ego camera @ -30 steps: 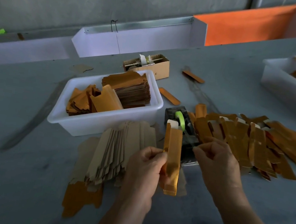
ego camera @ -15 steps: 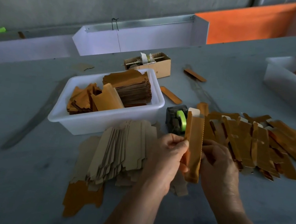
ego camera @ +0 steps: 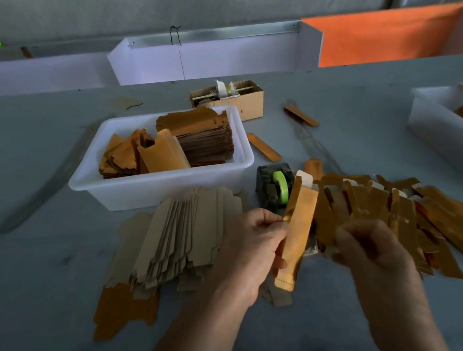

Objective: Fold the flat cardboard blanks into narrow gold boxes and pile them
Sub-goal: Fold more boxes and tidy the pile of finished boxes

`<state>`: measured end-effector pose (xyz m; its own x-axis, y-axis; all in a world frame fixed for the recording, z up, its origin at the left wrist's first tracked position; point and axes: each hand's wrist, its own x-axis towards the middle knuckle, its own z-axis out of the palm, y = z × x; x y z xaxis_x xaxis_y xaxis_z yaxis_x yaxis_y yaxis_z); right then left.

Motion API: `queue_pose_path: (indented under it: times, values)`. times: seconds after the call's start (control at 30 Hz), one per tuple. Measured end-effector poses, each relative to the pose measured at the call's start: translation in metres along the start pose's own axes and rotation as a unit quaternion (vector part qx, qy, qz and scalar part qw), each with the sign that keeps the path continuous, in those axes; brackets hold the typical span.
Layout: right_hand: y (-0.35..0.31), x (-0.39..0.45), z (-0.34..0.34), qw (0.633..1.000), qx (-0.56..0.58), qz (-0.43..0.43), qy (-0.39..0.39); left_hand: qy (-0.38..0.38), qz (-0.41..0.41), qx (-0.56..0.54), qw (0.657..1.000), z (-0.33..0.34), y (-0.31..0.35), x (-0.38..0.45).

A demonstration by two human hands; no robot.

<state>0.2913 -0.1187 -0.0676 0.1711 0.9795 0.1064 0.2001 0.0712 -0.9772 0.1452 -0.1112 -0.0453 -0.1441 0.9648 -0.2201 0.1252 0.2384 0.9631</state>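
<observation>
**Asker:** Gold box (ego camera: 295, 239) first: where is it, and what holds it?

**Describer:** It stands nearly upright just below the middle of the frame, a narrow folded sleeve with a white flap open at its top end. The left hand (ego camera: 246, 249) pinches its left edge between thumb and fingers. The right hand (ego camera: 374, 254) sits just right of it, blurred, fingers curled; I cannot tell whether it holds or touches anything.

**Asker:** What lies around it?

**Describer:** Directly left, a fanned stack of flat blanks (ego camera: 184, 243) lies plain side up on the grey table (ego camera: 16, 263). To the right, a loose pile of finished gold boxes (ego camera: 398, 218) spreads toward the right edge. Behind the box sits a dark tape dispenser (ego camera: 273, 186) with green tape. Above and left of it, a white tub (ego camera: 159, 188) holds more gold card. A second tub (ego camera: 452, 139) sits at upper right, and a small brown carton (ego camera: 230, 95) lies beyond the first tub.

**Asker:** What could go wrong from here?

**Describer:** By my judgement, a one-sided pinch may let the sleeve spring flat again or crease its foil. The top flap looks untucked, so piling it now could let it snag its neighbours. The pile is already sprawling; a careless toss may push boxes toward the table's near edge.
</observation>
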Motion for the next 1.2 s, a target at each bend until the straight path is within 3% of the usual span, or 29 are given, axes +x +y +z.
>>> queue_pose_path:
  times: [0.07, 0.17, 0.33, 0.93, 1.2]
  values:
    - [-0.015, -0.007, -0.005, 0.995, 0.066, -0.005, -0.073, 0.008, 0.015, 0.014, 1.0, -0.004, -0.001, -0.007]
    - [-0.032, -0.013, -0.002, 0.984, 0.068, -0.023, -0.162, 0.007, 0.027, 0.013, 1.0, -0.011, 0.001, -0.018]
    - [-0.039, -0.014, 0.01, 0.98, 0.021, -0.052, -0.191, -0.02, 0.01, -0.009, 1.0, -0.018, 0.005, -0.03]
    - [-0.041, -0.014, 0.017, 0.985, -0.101, -0.049, -0.131, -0.078, -0.029, -0.123, 0.989, -0.023, 0.008, -0.038]
    - [-0.037, -0.011, 0.023, 0.983, -0.134, -0.059, -0.107, -0.075, -0.028, -0.098, 0.992, -0.024, 0.007, -0.038]
